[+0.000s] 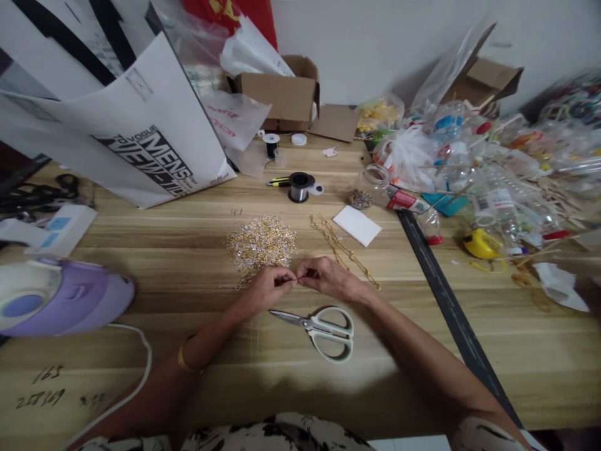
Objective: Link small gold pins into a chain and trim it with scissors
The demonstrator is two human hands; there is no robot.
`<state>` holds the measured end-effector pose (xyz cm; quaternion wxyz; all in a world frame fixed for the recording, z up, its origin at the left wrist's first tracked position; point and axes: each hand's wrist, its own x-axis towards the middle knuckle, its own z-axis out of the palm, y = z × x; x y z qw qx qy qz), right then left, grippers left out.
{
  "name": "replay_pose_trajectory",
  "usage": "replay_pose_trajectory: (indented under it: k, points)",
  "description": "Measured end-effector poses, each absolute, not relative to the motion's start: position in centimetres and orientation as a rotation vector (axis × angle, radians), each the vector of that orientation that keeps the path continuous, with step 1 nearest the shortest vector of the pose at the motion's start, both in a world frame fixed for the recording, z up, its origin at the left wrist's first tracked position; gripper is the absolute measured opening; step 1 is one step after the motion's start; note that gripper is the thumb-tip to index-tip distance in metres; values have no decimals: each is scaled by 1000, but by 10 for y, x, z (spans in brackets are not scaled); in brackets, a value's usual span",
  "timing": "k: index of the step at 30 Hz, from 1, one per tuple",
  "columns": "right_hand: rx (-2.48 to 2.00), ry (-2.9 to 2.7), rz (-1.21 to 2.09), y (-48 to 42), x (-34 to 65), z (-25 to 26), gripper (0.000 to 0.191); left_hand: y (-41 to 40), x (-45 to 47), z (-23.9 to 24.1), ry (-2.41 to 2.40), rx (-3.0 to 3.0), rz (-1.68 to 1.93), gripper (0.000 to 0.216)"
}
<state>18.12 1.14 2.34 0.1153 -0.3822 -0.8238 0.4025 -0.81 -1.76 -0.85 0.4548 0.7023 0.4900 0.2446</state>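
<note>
My left hand (267, 288) and my right hand (328, 277) meet fingertip to fingertip over the wooden table (188, 238), both pinched on a tiny piece too small to name. Just beyond the left hand lies a heap of small gold and clear beaded pieces (261, 243). A gold chain (342, 249) runs diagonally past the right hand. Pale green scissors (323, 327) lie shut on the table just in front of both hands. A gold bangle (184, 363) sits on my left wrist.
A purple and white iron (51, 297) with its cord is at the left. A spool of wire (299, 186), a black thread spool (271, 144), a white card (357, 225) and a bead jar (367, 185) lie beyond. A paper bag (141, 138), cardboard boxes and plastic clutter fill the back and right.
</note>
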Motion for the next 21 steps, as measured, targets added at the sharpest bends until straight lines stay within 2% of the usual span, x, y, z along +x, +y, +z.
replay_pose_trajectory:
  k: [14,21]
  points:
    - [-1101,-2408,1128,10,182,24,8,-17,-9,-8,1190,1735,615,21]
    - [-1123,-2473,929,5,178,22,6,-16,-10,-14,1200,1730,613,21]
